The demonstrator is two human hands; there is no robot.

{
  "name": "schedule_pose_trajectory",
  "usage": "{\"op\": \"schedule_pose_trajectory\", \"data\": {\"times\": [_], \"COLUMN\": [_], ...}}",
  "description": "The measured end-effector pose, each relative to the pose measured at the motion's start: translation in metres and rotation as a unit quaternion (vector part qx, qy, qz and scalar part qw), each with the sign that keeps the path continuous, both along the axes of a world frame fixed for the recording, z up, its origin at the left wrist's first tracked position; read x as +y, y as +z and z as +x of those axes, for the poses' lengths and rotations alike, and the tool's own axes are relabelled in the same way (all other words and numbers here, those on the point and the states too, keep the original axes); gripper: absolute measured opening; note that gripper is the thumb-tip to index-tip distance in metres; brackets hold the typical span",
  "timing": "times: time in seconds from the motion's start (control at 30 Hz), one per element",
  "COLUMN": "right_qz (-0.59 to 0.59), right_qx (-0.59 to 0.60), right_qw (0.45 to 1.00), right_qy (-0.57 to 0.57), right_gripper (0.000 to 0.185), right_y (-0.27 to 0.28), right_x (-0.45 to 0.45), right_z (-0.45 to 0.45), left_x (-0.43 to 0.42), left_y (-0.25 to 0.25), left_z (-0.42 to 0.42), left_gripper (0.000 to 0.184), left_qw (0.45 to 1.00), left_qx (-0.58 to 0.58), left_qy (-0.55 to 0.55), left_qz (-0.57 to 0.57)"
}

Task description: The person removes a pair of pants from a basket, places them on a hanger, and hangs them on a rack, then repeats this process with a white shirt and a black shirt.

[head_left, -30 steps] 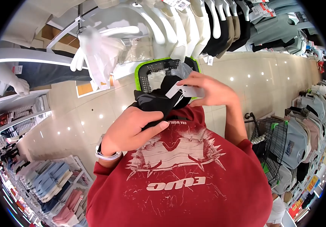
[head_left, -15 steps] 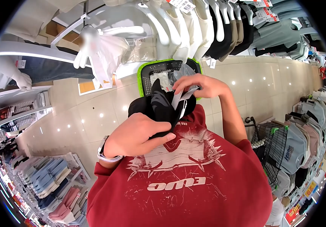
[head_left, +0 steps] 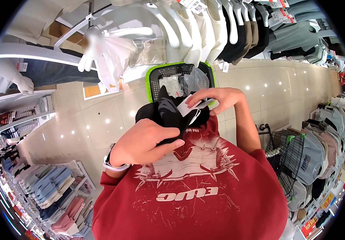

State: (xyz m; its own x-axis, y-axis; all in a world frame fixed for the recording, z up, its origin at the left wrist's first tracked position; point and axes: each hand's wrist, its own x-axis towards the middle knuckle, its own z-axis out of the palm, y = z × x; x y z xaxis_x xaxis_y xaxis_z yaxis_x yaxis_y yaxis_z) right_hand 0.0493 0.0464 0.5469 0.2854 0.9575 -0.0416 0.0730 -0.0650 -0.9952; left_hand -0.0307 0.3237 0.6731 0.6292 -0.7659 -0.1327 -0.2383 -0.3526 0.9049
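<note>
A black garment [head_left: 168, 112] with a dark grey pattern is bunched in front of my chest. My left hand [head_left: 146, 142], with a watch at the wrist, is closed on it, thumb and fingers pinching the cloth. Above its right side, my right hand [head_left: 218, 98] has its fingers on a white paper tag [head_left: 184, 106], which hangs from the garment by a white loop of string. Just beyond both hands stands a black basket with a green rim [head_left: 148, 82]. Inside it lie a white packet [head_left: 169, 85] and a clear plastic bag [head_left: 196, 80].
White and black tops [head_left: 208, 30] hang on a rack at the top. A mannequin hand [head_left: 24, 85] reaches in at the left, above shelves. Folded clothes [head_left: 56, 184] lie at lower left. To the right stands a black wire cart [head_left: 288, 156] beside hanging garments [head_left: 312, 156].
My right hand has moved slightly right and down, and the tag has turned so more of its white face shows. My left hand stays about where it was on the black garment.
</note>
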Motion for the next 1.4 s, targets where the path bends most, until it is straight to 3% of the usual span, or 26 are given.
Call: {"op": "schedule_pose_trajectory", "data": {"times": [0.13,0.27,0.4,0.47,0.53,0.6,0.8,0.83,0.87,0.9,0.93,0.97,1.0,1.07,1.2,1.27,1.3,1.4], "right_qz": [-0.127,-0.067,-0.057,-0.051,-0.068,-0.059,-0.122,-0.079,-0.079,-0.107,-0.133,-0.134,-0.134,-0.110,-0.185,-0.083,-0.058,0.018], "right_qx": [0.022,0.069,0.030,0.174,0.148,0.029,0.059,-0.015,-0.015,-0.058,-0.099,-0.062,-0.061,-0.088,-0.103,0.022,0.099,0.118], "right_qw": [0.991,0.995,0.998,0.982,0.984,0.997,0.990,0.995,0.995,0.973,0.927,0.904,0.904,0.870,0.872,0.935,0.930,0.915], "right_qy": [-0.034,-0.026,-0.018,-0.052,-0.077,-0.028,-0.028,-0.054,-0.054,-0.197,-0.336,-0.400,-0.401,-0.472,-0.442,-0.344,-0.350,-0.385], "right_gripper": [0.048,0.050,0.045,0.040,0.039,0.035,0.023,0.017,0.017,0.015,0.013,0.012,0.012,0.012,0.017,0.025,0.031,0.029], "right_y": [-0.005,-0.011,-0.013,-0.017,-0.017,-0.013,-0.041,-0.061,-0.057,-0.048,-0.037,-0.016,-0.001,0.022,0.070,0.082,0.086,0.059], "right_x": [-0.003,-0.006,-0.004,-0.005,0.001,0.009,0.026,0.026,0.024,0.021,0.019,0.019,0.016,0.003,-0.011,-0.004,0.002,0.015], "right_z": [-0.004,0.005,0.011,0.013,0.013,0.011,-0.001,-0.003,-0.003,-0.004,-0.006,-0.006,-0.006,-0.007,-0.019,-0.028,-0.032,-0.034], "left_x": [-0.002,-0.005,-0.010,-0.011,-0.012,-0.013,-0.010,-0.009,-0.009,-0.007,-0.006,-0.004,-0.003,-0.002,-0.005,-0.005,-0.005,-0.007], "left_y": [-0.002,-0.003,-0.003,-0.002,-0.002,-0.003,-0.003,-0.004,-0.006,-0.006,-0.006,-0.007,-0.007,-0.010,-0.011,-0.013,-0.013,-0.010], "left_z": [0.000,-0.001,-0.002,-0.004,-0.005,-0.006,-0.008,-0.008,-0.008,-0.008,-0.007,-0.007,-0.007,-0.007,-0.002,-0.001,-0.001,-0.002], "left_gripper": [0.027,0.026,0.026,0.026,0.026,0.026,0.027,0.027,0.026,0.026,0.026,0.026,0.025,0.024,0.026,0.026,0.026,0.026], "left_qw": [1.000,1.000,0.999,0.999,0.999,0.998,1.000,1.000,0.997,0.990,0.990,0.978,0.960,0.958,0.953,0.954,0.954,0.962], "left_qx": [-0.009,-0.019,-0.032,-0.032,-0.032,-0.038,-0.012,-0.012,0.004,0.020,0.020,0.060,0.099,0.095,0.054,0.064,0.064,0.094], "left_qy": [-0.011,-0.013,-0.028,-0.034,-0.039,-0.042,0.003,0.003,0.072,0.142,0.142,0.202,0.260,0.271,0.296,0.290,0.287,0.248], "left_qz": [0.008,-0.001,-0.005,0.000,0.006,0.002,-0.006,-0.006,-0.004,-0.002,-0.001,-0.008,-0.015,-0.020,-0.033,-0.052,-0.052,-0.065]}}
